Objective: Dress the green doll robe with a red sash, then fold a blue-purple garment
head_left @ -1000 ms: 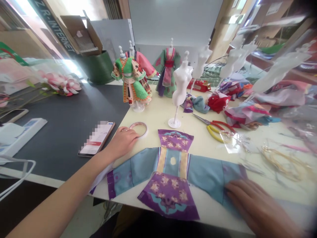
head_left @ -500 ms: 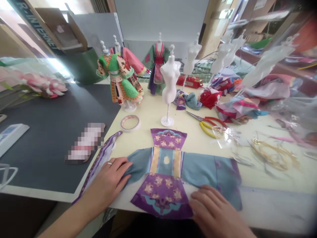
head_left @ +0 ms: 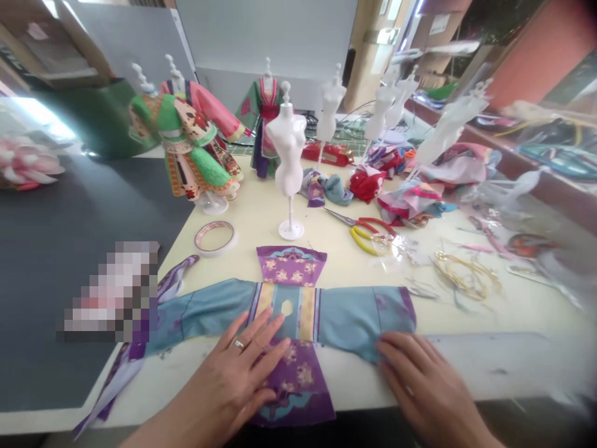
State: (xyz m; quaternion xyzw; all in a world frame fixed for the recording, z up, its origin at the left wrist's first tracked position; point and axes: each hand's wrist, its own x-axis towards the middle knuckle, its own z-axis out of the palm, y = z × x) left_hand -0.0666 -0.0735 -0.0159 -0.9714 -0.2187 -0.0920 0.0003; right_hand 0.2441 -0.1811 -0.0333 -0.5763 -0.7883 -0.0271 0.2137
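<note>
Your left hand (head_left: 228, 379) lies open and flat on the purple skirt panel of the blue doll robe (head_left: 303, 314), which is spread on the cream surface (head_left: 252, 230). Your right hand (head_left: 424, 379) lies open on the sleeve end, gripping nothing. A dark green bin (head_left: 97, 118) stands behind the dressed doll (head_left: 186, 149), its contents hidden. Crumpled clear plastic (head_left: 504, 208) lies right, beside bunched fabric scraps (head_left: 410, 202).

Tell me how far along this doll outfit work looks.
Done: three dressed mannequins stand in full outfits at the back. In hand: the left hand and right hand press a flat blue and purple garment onto the table, off any stand. Left: the bare white mannequin has nothing on, with a tape roll nearby.
</note>
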